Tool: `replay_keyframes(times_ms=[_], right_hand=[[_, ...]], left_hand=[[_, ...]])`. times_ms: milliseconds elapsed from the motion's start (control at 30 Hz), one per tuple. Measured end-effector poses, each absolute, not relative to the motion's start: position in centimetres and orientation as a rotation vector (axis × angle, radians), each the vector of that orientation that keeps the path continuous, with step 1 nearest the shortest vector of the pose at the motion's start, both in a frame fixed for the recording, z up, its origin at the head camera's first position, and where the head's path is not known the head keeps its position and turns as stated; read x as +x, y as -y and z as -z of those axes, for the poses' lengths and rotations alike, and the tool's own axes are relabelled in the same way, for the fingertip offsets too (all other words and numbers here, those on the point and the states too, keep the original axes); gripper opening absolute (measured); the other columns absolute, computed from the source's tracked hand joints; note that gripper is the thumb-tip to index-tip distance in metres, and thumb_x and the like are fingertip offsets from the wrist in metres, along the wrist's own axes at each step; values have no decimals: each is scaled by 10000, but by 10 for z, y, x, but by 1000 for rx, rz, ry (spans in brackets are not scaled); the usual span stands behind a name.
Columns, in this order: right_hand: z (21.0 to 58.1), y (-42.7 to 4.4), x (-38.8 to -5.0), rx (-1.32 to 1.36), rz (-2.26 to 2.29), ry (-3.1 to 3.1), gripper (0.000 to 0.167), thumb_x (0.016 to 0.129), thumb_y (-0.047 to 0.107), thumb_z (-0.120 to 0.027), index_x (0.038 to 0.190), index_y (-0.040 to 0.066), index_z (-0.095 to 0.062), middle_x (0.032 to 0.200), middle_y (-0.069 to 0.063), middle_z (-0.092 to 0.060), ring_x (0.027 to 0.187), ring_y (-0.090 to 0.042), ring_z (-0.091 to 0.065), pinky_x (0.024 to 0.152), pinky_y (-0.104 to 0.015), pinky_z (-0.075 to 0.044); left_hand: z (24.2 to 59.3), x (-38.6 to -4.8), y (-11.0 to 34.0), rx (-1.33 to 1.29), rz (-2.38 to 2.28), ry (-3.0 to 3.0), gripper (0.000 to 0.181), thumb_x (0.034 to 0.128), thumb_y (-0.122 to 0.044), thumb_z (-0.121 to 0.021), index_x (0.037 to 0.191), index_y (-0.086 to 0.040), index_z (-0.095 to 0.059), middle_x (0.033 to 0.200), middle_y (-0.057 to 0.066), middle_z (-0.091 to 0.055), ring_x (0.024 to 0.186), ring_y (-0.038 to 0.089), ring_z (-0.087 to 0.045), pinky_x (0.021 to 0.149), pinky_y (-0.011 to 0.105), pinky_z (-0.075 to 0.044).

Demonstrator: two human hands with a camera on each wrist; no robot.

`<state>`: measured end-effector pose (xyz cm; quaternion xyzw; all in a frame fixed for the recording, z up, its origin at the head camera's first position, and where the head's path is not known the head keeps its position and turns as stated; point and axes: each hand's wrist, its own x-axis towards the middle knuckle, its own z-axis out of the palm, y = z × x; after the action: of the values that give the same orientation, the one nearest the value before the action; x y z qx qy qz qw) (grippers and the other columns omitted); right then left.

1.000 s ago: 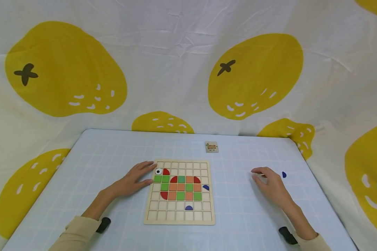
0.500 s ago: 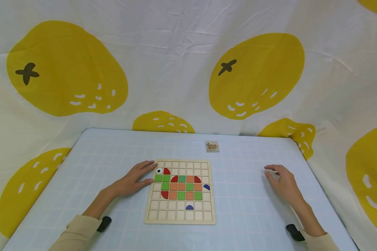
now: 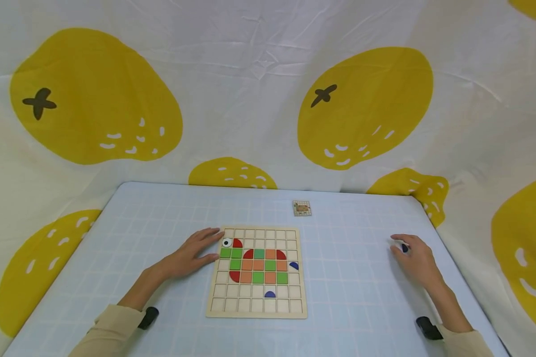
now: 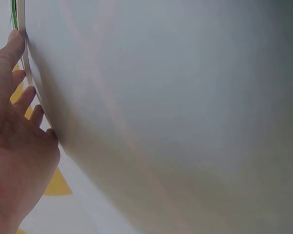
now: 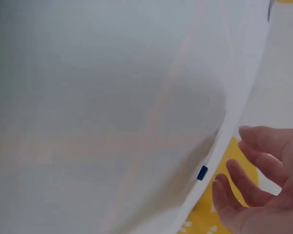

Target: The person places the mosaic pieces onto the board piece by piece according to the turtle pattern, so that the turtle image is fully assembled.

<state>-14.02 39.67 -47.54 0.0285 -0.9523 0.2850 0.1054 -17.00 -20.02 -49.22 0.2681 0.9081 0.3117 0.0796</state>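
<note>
A wooden grid board (image 3: 232, 305) lies on the table with green, orange and red tiles and a white eye tile (image 3: 227, 243). Two blue half-round pieces sit on it, one on the right side (image 3: 294, 266) and one lower down (image 3: 270, 294). My left hand (image 3: 185, 258) rests at the board's left edge, thumb and fingertips touching it. My right hand (image 3: 417, 260) hovers with bent, parted fingers above a third blue half-round piece (image 3: 404, 248), partly hidden behind the thumb. In the right wrist view this blue piece (image 5: 202, 172) lies on the tabletop, apart from the fingers.
A small pattern card (image 3: 301, 208) lies behind the board, near the table's far edge. A white curtain (image 3: 259, 114) with yellow fruit prints hangs around the table (image 3: 339, 297). Dark wrist cameras sit at both cuffs.
My right hand has moved rightward across the table until it is over the loose blue piece. The left hand and the board keep their places.
</note>
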Motion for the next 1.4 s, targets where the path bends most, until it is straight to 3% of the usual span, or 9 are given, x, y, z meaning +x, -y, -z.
replay_keyframes(times_ms=[400,733,800,900,1033,1400], right_hand=[[482,-415,-149,58,-773,2940,349,928,-37,-677,1248,-159,-611,1192,-383,-588,1037,-518,-596,872,-655,-509],[479,-415,-151,81,-777,2936,199,896,-107,-694,1094,-94,-694,1001,-238,-705,907,-385,-663,794,-540,-573],[478,-414,-150,99,-782,2934,193,887,-111,-704,1078,-84,-702,980,-215,-712,893,-369,-666,773,-491,-586],[475,-413,-149,139,-794,2920,194,868,-116,-725,1057,-75,-706,955,-190,-716,878,-352,-667,734,-312,-589],[474,-411,-148,169,-792,2898,196,853,-113,-742,1041,-64,-712,934,-163,-716,861,-327,-666,685,-124,-492],[474,-405,-148,126,-794,2905,130,908,-7,-757,1029,-37,-720,898,-109,-707,806,-253,-629,657,-140,-481]], left_hand=[[492,-168,202,799,-938,-2729,637,1013,-314,-668,1563,-86,-440,1608,183,-376,1477,451,-282,1154,688,-269],[494,-170,203,818,-930,-2735,634,1019,-301,-661,1568,-85,-431,1609,191,-371,1474,454,-282,1150,693,-270],[494,-170,203,815,-928,-2735,635,1019,-304,-662,1570,-89,-430,1611,185,-371,1478,451,-281,1154,688,-269],[494,-170,203,802,-929,-2731,637,1017,-306,-664,1570,-92,-432,1613,179,-370,1482,445,-276,1161,682,-263],[494,-170,203,791,-923,-2730,637,1015,-305,-666,1571,-99,-432,1615,172,-369,1487,441,-270,1165,678,-259],[496,-173,202,795,-912,-2713,653,1013,-325,-669,1580,-118,-421,1627,155,-355,1495,423,-266,1174,663,-260]])
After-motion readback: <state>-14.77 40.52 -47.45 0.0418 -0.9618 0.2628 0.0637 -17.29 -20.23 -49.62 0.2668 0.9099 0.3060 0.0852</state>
